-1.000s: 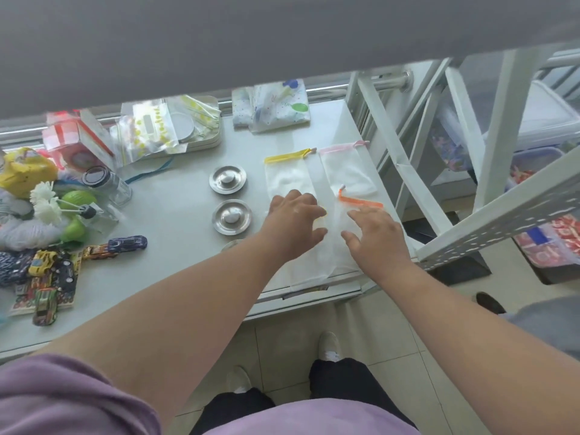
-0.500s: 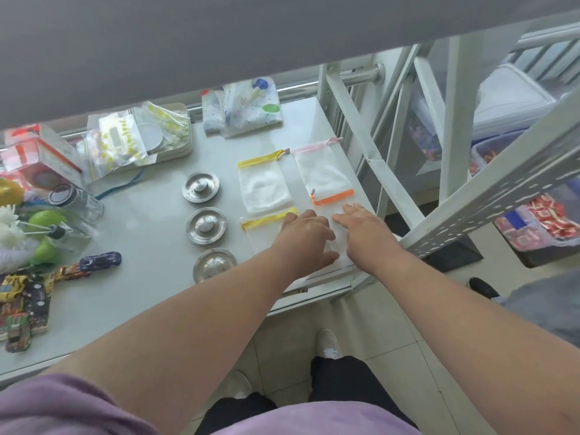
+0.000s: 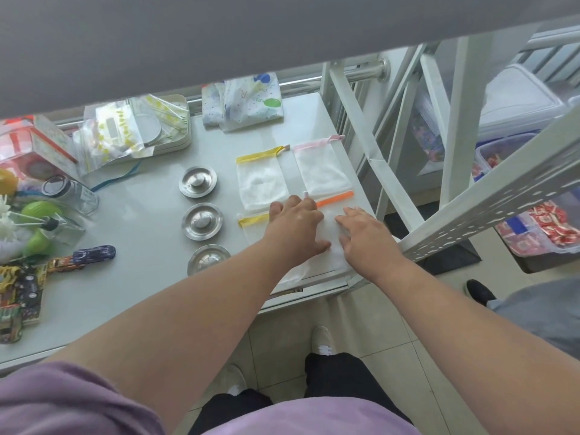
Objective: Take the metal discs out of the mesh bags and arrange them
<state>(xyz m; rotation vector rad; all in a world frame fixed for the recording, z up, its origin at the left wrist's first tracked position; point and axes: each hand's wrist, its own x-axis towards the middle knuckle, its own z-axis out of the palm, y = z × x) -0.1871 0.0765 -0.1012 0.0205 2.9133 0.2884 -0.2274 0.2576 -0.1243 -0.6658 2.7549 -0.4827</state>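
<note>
Three metal discs stand in a column on the white table (image 3: 150, 215): the far disc (image 3: 197, 181), the middle disc (image 3: 203, 221) and the near disc (image 3: 208, 259), partly behind my left forearm. To their right lie several flat white mesh bags: a yellow-topped bag (image 3: 261, 183), a pink-topped bag (image 3: 323, 174), a second yellow-topped bag (image 3: 251, 220) and an orange-topped bag (image 3: 334, 200). My left hand (image 3: 295, 226) lies flat on the near yellow-topped bag. My right hand (image 3: 365, 237) rests flat on the orange-topped bag. Both hands have fingers spread and grip nothing.
Zip bags on a tray (image 3: 131, 133), a patterned cloth (image 3: 244, 102), a glass jar (image 3: 67, 193), a pink box (image 3: 28, 149) and toy cars (image 3: 94, 254) crowd the back and left of the table. A white metal rack (image 3: 470, 215) stands right of the table edge.
The camera view shifted. My hands moved slightly away from me over the near bags; my left hand now covers more of the near yellow-topped bag.
</note>
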